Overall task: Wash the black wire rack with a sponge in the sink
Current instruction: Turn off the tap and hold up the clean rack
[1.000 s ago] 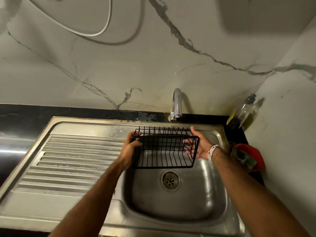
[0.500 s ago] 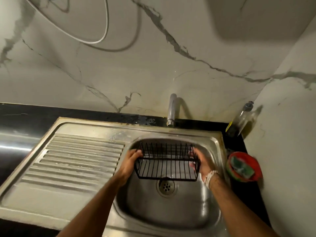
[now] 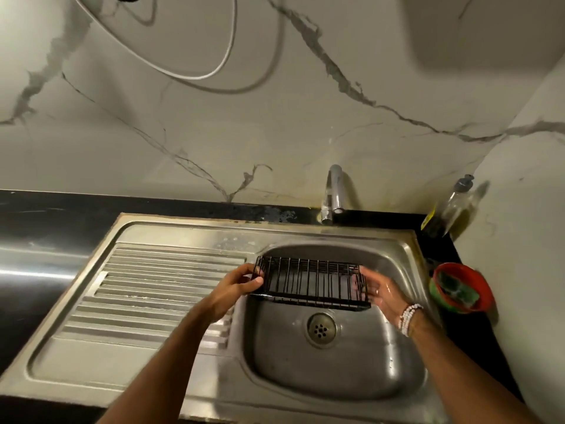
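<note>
Left grip (image 3: 241,283) and right grip (image 3: 382,293) pinch black wire rack (image 3: 308,280) ends, long axis left-right above sink (image 3: 336,371).

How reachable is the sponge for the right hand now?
Probably yes: the sponge lies uncovered in the red bowl beside the right hand, nothing between; that hand holds the black wire rack.

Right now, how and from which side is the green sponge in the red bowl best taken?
Likely from above: the green sponge lies low inside the red bowl, whose wall blocks any sideways approach. Pinch its upper exposed edge, with the right hand, which is nearest.
</note>
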